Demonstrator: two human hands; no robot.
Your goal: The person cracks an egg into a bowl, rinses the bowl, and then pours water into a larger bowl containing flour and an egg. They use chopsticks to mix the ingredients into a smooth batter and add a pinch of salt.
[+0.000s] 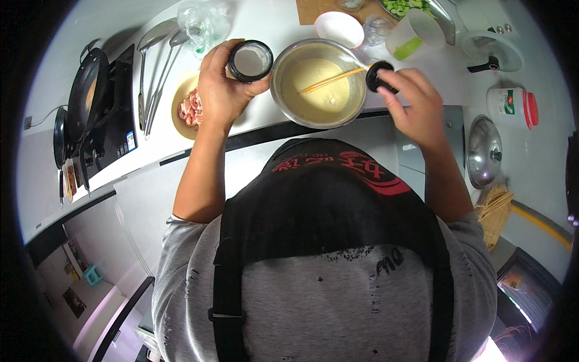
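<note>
My left hand [226,86] grips a black-rimmed jar [250,61], its open mouth up and white powder inside. My right hand [414,102] pinches a round black lid [379,77] at the right rim of a stainless steel bowl [275,97]. A thin pale streak beside the lid is too blurred to name. Pale yellow batter [312,74] fills the bowl's lower part, with a small white lump on its surface. Wooden chopsticks [332,80] lean in the batter. Partly hidden behind my left wrist, a cream bowl [178,122] contains raw sliced meat [191,108].
At left, a black frying pan [88,95] sits on a cooktop [120,117], near a metal ladle [143,63]. Beyond the steel bowl are a white bowl [339,29], a translucent measuring cup [416,36] and chopped greens [407,7]. A red-lidded jar [511,107] and pot lid [485,151] lie right.
</note>
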